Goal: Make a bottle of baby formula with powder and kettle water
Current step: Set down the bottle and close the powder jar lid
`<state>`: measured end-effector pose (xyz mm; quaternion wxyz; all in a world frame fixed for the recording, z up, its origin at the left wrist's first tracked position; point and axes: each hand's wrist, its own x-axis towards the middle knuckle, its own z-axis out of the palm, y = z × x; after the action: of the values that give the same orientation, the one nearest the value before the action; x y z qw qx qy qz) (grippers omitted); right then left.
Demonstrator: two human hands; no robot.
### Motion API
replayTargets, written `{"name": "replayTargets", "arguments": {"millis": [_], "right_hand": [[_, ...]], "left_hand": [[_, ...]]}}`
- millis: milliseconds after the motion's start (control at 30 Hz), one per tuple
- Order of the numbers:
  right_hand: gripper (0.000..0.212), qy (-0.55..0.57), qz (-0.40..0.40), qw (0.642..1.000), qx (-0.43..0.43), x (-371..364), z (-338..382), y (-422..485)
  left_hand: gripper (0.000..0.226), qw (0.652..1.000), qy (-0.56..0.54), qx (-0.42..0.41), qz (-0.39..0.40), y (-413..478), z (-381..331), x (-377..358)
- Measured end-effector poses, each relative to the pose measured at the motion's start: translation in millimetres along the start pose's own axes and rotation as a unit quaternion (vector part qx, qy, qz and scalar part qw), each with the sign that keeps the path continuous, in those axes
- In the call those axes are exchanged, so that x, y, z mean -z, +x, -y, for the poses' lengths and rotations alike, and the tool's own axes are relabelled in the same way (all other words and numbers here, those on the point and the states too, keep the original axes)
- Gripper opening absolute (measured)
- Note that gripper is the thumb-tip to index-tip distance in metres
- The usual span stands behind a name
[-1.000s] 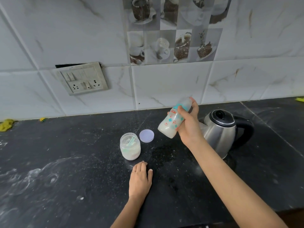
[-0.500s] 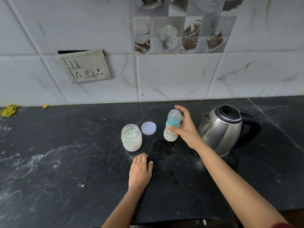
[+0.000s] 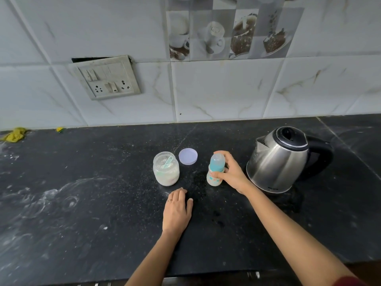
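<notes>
A small baby bottle (image 3: 214, 169) with a blue cap and milky contents stands upright on the black counter (image 3: 103, 203). My right hand (image 3: 232, 174) grips it from the right, fingers curled round its neck and cap. Left of it stands an open glass jar of white powder (image 3: 166, 168) with a pale scoop inside. The jar's lilac lid (image 3: 188, 156) lies flat just behind. My left hand (image 3: 177, 211) rests flat on the counter in front of the jar, holding nothing. A steel kettle (image 3: 281, 158) with a black lid and handle stands to the right.
A switch and socket plate (image 3: 107, 78) is fixed to the tiled wall. A yellow cloth (image 3: 14, 134) lies at the far left against the wall. Powder smears mark the counter's left side. The counter's front edge runs along the bottom.
My right hand has brought the bottle down from a tilted, raised position and stood it upright on the counter. My left hand has stayed flat in place.
</notes>
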<state>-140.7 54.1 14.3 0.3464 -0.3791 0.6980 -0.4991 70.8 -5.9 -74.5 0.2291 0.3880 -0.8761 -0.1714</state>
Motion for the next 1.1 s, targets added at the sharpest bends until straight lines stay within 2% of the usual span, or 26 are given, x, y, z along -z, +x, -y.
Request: {"name": "replayTargets", "arguments": {"millis": [133, 233, 300, 400, 467, 500, 567, 700, 900, 1000, 1100], "right_hand": [[0.068, -0.008, 0.008, 1.0, -0.005, 1, 0, -1], [0.08, -0.032, -0.008, 0.999, 0.006, 2, -2, -5], [0.078, -0.079, -0.085, 0.99, 0.075, 2, 4, -9], [0.052, -0.133, -0.204, 0.939, 0.244, -5, 31, -12], [0.037, -0.168, -0.21, 0.908, 0.321, -16, 56, -8], [0.034, -0.187, -0.189, 0.904, 0.333, -24, 66, -4], [0.036, -0.232, -0.123, 0.915, 0.305, -41, 78, 8], [0.058, -0.328, -0.005, 0.932, 0.15, -74, 77, 40], [0.082, -0.436, 0.04, 0.897, -0.054, -99, 46, 91], [0.09, -0.433, 0.045, 0.894, -0.103, -100, 31, 109], [0.095, -0.423, 0.069, 0.896, -0.116, -101, 22, 120]], "left_hand": [[0.027, 1.0, -0.008, 0.003, 0.003, 0, 0, 1], [0.027, 1.0, -0.026, 0.012, 0.001, 0, 0, 3], [0.028, 0.999, -0.047, 0.026, -0.008, -1, 0, 5], [0.031, 0.993, -0.091, 0.054, -0.044, -2, 3, 10], [0.033, 0.986, -0.118, 0.08, -0.08, -1, 3, 15], [0.035, 0.982, -0.131, 0.097, -0.099, 0, 3, 19], [0.042, 0.969, -0.158, 0.136, -0.132, 6, 3, 26], [0.07, 0.952, -0.19, 0.183, -0.158, 20, 7, 36], [0.093, 0.941, -0.249, 0.193, -0.124, 43, 16, 47], [0.105, 0.941, -0.258, 0.197, -0.097, 50, 20, 51], [0.109, 0.942, -0.256, 0.202, -0.084, 55, 23, 56]]}}
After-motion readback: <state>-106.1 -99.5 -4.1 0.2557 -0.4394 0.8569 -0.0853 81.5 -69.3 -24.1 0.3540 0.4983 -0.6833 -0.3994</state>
